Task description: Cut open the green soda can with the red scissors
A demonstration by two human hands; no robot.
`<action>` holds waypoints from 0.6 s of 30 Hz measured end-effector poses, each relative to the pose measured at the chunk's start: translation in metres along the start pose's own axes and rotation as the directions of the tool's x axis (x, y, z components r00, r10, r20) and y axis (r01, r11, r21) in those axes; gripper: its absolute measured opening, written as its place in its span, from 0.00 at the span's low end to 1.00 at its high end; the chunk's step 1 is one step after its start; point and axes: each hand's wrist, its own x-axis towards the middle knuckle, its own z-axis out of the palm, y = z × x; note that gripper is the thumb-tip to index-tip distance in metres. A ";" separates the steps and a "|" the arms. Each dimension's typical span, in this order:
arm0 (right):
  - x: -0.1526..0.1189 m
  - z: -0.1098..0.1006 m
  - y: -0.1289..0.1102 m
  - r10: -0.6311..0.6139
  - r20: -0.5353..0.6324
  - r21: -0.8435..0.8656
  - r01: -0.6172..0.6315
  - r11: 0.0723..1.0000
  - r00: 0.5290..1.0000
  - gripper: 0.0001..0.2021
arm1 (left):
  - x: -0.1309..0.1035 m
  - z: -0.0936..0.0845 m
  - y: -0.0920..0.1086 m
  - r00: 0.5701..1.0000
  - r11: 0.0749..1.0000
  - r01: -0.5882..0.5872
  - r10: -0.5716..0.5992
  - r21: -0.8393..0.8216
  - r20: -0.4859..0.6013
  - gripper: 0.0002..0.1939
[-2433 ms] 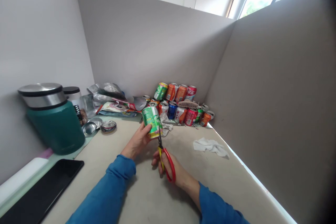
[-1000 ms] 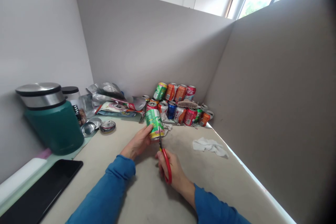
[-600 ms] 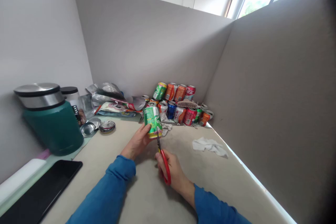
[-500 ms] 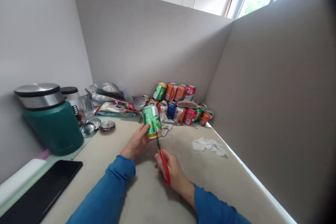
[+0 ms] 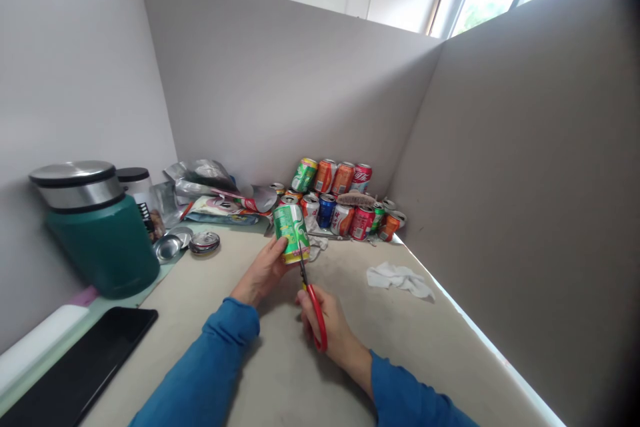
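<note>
A green and yellow drink can (image 5: 290, 228) is tilted above the table, with my left hand (image 5: 267, 268) closed around its lower left side. My right hand (image 5: 327, 320) is closed on red-handled scissors (image 5: 317, 320). Their dark blades point up and lie against the lower right of the can's front. Whether a blade has gone through the metal I cannot tell. Fingers of the left hand behind the can are hidden.
Several drink cans (image 5: 343, 219) stand stacked at the back, near a crumpled white tissue (image 5: 400, 280). Cut metal sheets (image 5: 205, 177) and can ends (image 5: 205, 242) lie at the left. A teal jar (image 5: 103, 240) and a black phone (image 5: 85, 360) line the left edge.
The can and scissors appear slightly further right and a touch lower in view. Both hands keep their hold, and the blades still rest at the can's front.
</note>
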 end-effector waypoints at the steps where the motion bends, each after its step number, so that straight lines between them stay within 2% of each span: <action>1: 0.000 0.000 0.001 -0.011 0.001 -0.011 0.011 1.000 1.000 0.22 | 0.000 0.000 0.000 1.000 1.000 -0.022 0.022 -0.008 0.001 0.17; 10: 0.001 -0.002 0.001 -0.062 0.024 -0.083 0.063 0.995 0.998 0.22 | -0.002 -0.002 0.003 0.998 0.997 -0.064 0.064 -0.037 -0.003 0.18; 18: 0.002 0.000 -0.008 0.021 -0.032 0.018 -0.021 1.000 0.999 0.25 | 0.001 0.003 -0.003 0.995 0.996 0.083 -0.081 0.032 -0.055 0.15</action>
